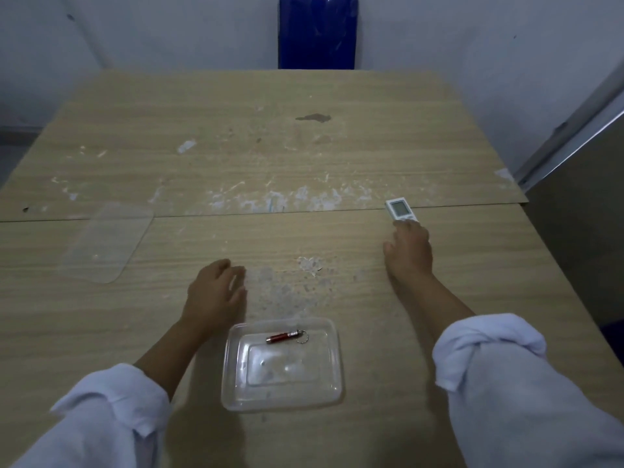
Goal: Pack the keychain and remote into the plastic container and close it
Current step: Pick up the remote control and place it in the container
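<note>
A pale wall stood behind a scratched, paint-flecked wooden bench (304,157), with a blue chair back (316,32) at twelve o'clock beyond its far edge. Near the six o'clock edge sat a clear plastic container (233,366), open on top, its long axis running nine to three. Inside it, close to the far wall, lay the keychain (287,336), a small red and silver torch; it ran roughly nine to three, slightly tilted, with the red body toward nine and the ring toward three. The clear lid (108,243) lay flat at about ten o'clock, well apart from the container.

The remote (400,209), white with a grey screen, lay at about two o'clock on the seam between the two bench boards, its long axis running roughly from eleven to five and its screen end away from the person. The right hand (410,249) reached over its near end, fingers (401,223) touching the remote and covering its lower part; whether they had closed on it I could not tell. The left hand (216,295) rested just beyond the container's far left corner, fingers loosely curled and holding nothing. Both forearms showed rolled white sleeves (489,349).
</note>
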Action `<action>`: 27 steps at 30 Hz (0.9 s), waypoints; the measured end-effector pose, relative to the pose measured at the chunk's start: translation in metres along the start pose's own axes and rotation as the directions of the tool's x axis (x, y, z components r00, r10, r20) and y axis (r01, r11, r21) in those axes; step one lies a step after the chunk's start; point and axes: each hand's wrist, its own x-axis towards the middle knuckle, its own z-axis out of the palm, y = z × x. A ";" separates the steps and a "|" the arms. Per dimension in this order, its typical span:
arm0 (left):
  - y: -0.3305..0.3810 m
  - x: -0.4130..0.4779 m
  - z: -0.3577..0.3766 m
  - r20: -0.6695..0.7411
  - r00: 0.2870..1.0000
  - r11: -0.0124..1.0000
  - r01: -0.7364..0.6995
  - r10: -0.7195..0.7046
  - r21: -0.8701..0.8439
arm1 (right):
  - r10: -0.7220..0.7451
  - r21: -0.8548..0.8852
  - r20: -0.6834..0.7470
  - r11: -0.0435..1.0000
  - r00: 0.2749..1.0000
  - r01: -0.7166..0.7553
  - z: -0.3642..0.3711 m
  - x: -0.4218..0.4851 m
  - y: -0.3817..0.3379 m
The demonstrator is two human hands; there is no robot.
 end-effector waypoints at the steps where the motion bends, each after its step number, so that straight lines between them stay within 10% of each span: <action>1: -0.003 0.001 0.001 -0.001 1.000 1.000 -0.016 0.016 0.018 | 0.026 -0.042 -0.002 0.999 1.000 -0.026 0.001 0.006 0.004; 16: -0.001 -0.006 -0.002 -0.089 0.996 0.999 -0.026 0.021 -0.048 | 0.079 0.091 -0.006 0.993 0.997 -0.078 0.008 -0.003 0.007; 27: 0.012 -0.086 -0.004 -0.078 0.979 0.890 0.138 -0.190 -0.435 | -0.405 0.452 0.201 0.846 0.892 0.282 -0.016 -0.122 -0.042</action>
